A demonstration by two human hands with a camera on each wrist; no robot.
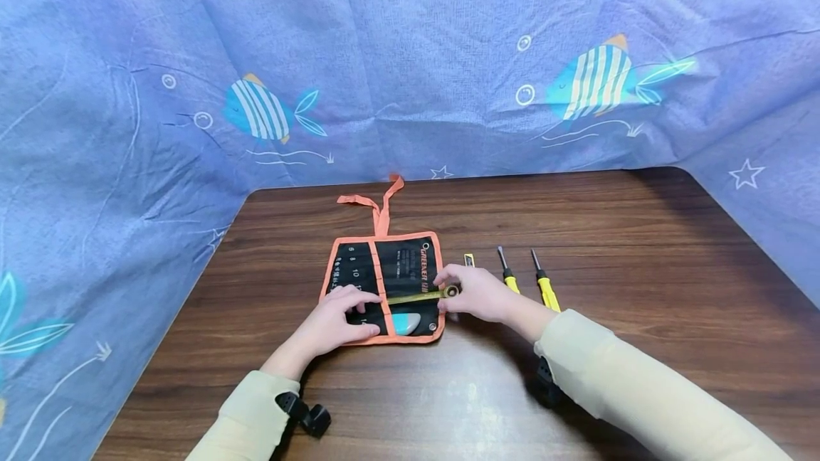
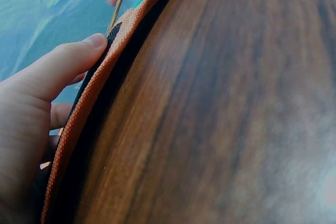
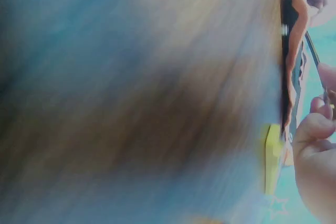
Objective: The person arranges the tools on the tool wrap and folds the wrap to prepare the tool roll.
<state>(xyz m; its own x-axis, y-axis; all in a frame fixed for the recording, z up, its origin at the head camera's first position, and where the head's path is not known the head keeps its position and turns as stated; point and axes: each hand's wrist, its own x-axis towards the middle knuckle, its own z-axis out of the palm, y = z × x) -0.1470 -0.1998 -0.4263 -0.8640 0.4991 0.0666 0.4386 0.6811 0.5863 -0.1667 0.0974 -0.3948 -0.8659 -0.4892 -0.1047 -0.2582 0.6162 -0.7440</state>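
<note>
A black tool roll [image 1: 410,262] with orange trim and numbered pockets lies flat in the head view. My right hand [image 1: 477,292] holds a brass-coloured wrench [image 1: 413,298] by its ring end, over the roll's right edge. The wrench's other end meets the orange pocket edge, right by my left fingertips. My left hand [image 1: 336,315] rests on the pocket side, thumb and fingers spread apart; the left wrist view shows its thumb [image 2: 86,51] against the roll. A rounded teal-and-grey tool end [image 1: 406,324] sticks out of the lowest pocket.
Two screwdrivers [image 1: 547,294] with yellow handles lie right of my right hand, one partly hidden by it. A yellow-and-black item [image 1: 469,260] shows just beyond that hand. Orange ties [image 1: 382,215] trail toward the back of the wooden table [image 1: 576,212], where a blue fish-print cloth hangs.
</note>
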